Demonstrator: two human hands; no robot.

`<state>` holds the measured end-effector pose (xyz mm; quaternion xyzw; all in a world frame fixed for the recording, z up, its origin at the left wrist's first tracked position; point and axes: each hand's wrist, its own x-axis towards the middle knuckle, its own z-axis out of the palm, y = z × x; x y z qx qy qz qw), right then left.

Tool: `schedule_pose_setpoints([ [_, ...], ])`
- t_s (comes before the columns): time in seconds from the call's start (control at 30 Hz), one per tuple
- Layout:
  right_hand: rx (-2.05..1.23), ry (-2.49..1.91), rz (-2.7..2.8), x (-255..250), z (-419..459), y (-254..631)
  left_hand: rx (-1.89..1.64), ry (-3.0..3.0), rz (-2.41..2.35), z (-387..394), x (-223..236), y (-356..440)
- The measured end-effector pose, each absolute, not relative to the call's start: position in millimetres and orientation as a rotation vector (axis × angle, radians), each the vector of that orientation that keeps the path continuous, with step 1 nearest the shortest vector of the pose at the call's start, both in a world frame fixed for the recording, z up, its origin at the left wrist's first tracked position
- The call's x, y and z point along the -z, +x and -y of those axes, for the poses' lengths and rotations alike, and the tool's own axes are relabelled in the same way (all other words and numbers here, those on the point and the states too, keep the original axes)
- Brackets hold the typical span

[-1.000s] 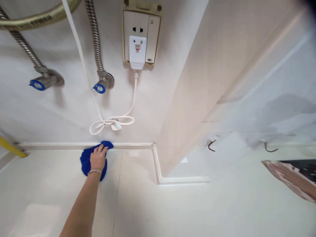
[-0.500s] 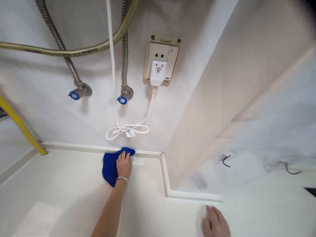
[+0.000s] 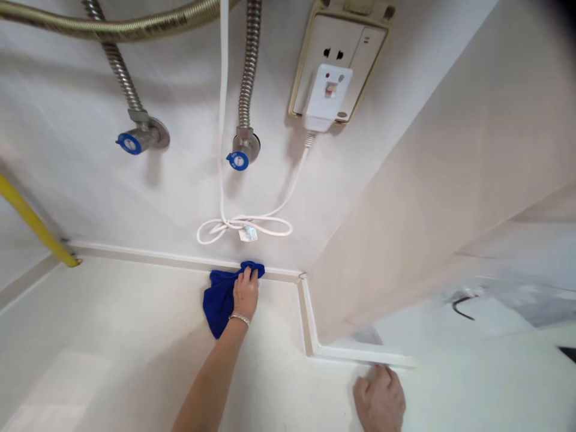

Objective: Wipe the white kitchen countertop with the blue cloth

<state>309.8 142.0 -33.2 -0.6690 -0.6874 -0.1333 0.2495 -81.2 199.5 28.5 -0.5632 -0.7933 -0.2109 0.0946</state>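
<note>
My left hand [image 3: 245, 294] presses a crumpled blue cloth [image 3: 217, 303] onto the white counter [image 3: 135, 336], right against the raised white trim [image 3: 180, 261] where counter meets wall. Its fingers curl over the cloth's top edge, and a thin bracelet sits on the wrist. My right hand [image 3: 380, 399] lies low on the counter at the bottom right. Its fingers are stretched toward the trim below the jutting wall corner, and it holds nothing.
On the wall above are two blue-handled valves [image 3: 130, 143] [image 3: 238, 160] with braided metal hoses, a brass-coloured hose [image 3: 112, 27], and a socket with a white plug [image 3: 326, 99]. Its bundled cord [image 3: 245, 227] hangs just above the cloth. A yellow pipe [image 3: 36, 228] slants at left; a hook [image 3: 463, 303] at right.
The left hand and cloth have slid right along the trim toward the inner corner. The right hand, off at the far right a second ago, now rests near the trim.
</note>
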Motion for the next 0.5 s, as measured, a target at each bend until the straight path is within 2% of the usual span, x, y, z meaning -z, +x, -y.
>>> schedule_pose_setpoints([
  [0.3, 0.39, -1.858, 1.905, 31.2, -146.9, 316.1, 0.757, -1.958, 2.218, -236.8, -22.4, -8.6],
  [0.5, 0.322, -1.947, 1.818, 32.1, -147.9, 321.1, 0.633, -2.131, 2.064, -228.9, -23.5, -47.3],
])
